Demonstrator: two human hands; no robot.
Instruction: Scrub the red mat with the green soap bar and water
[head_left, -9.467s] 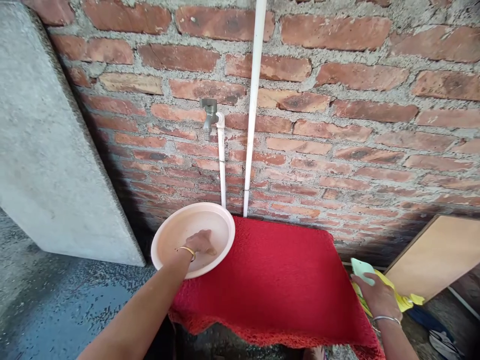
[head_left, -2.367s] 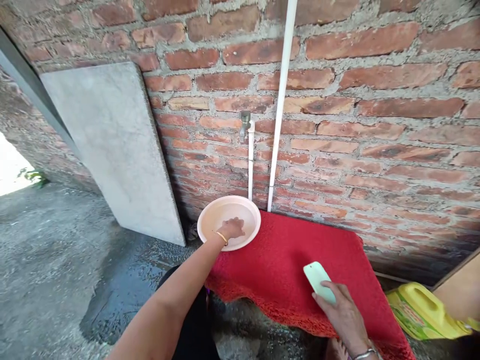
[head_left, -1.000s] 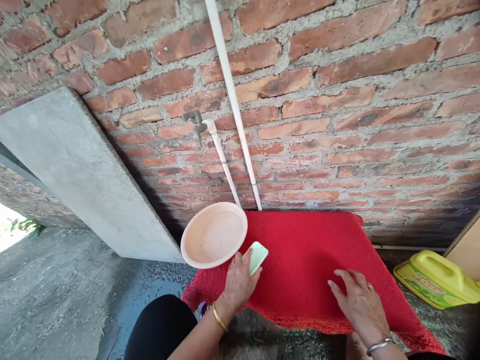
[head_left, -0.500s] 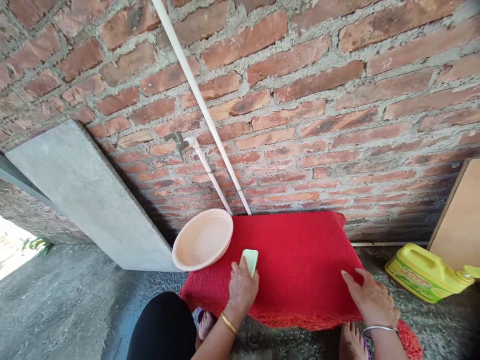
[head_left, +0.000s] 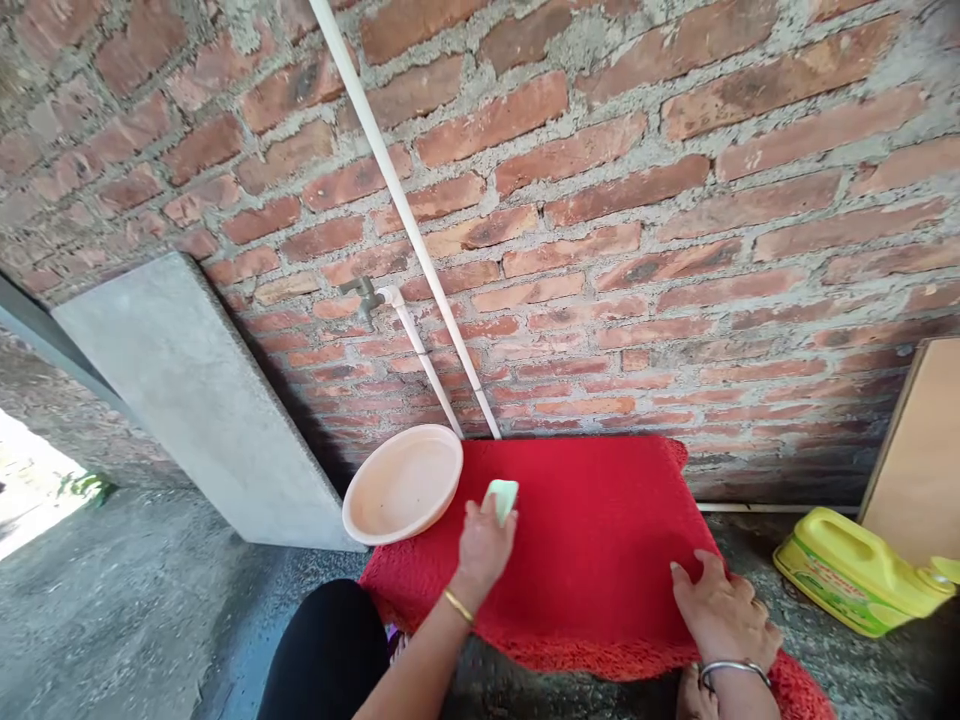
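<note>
My left hand (head_left: 484,548) is closed around a pale green, round-cornered bar of soap (head_left: 502,500), whose far end sticks out past the fingers. It is over the left part of a red shaggy mat (head_left: 592,530) that lies spread on a low support and hangs down in front. My right hand (head_left: 726,612) rests with fingers apart on the mat's right front edge. Just left of my left hand, a pale pink basin (head_left: 401,485) sits tilted at the mat's left back corner.
A yellow detergent jug (head_left: 859,575) lies on the floor to the right, near a leaning brown board (head_left: 919,450). A grey slab (head_left: 202,410) leans at the left. White pipes and a tap (head_left: 364,297) run along the brick wall (head_left: 600,250) behind.
My left hand has moved slightly away from me along the mat with the soap. My right hand has shifted a little left and nearer to me. The view has tilted slightly.
</note>
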